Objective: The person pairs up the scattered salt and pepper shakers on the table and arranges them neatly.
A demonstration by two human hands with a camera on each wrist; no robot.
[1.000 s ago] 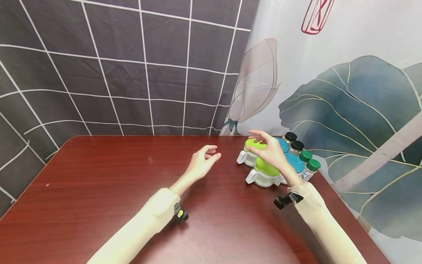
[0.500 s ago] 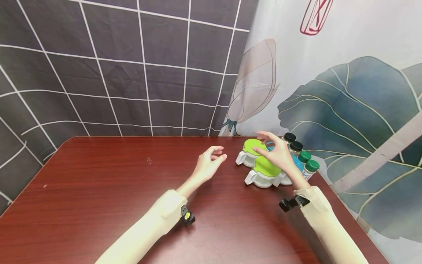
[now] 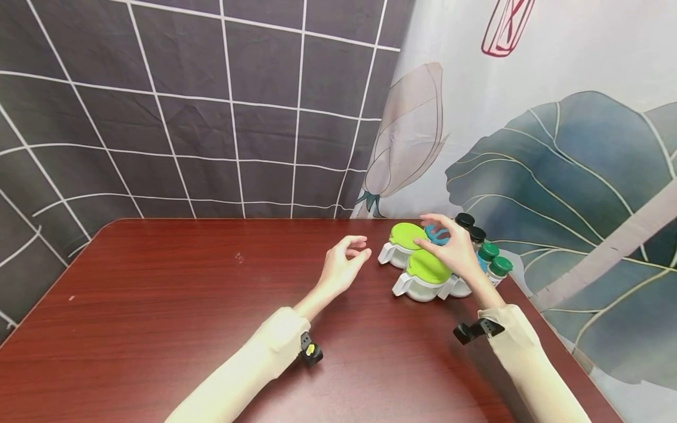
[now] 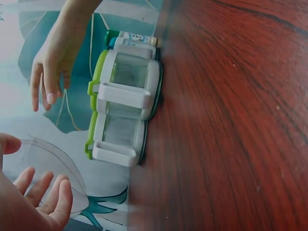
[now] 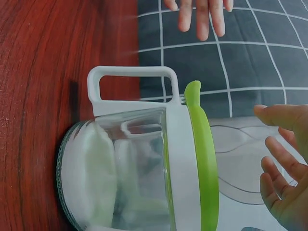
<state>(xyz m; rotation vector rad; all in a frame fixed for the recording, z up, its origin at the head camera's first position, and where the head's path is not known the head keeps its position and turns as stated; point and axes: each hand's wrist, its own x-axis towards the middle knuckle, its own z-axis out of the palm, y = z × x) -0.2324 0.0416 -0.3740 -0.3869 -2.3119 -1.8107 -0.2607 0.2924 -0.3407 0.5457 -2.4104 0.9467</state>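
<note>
From here I see the right hand [image 3: 453,249], loosely curved and empty, over green-lidded jars [image 3: 428,269] right of centre, handles [image 3: 404,284] leftward probably for easy gripping, the left hand [image 3: 340,268] relaxed, empty, mid-frame.

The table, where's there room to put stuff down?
Bare table: the stretch left of the left hand, and the patch between the sleeves, in front of the jars. Crowded: the back right, where jars and bottles cluster below the right hand.
</note>
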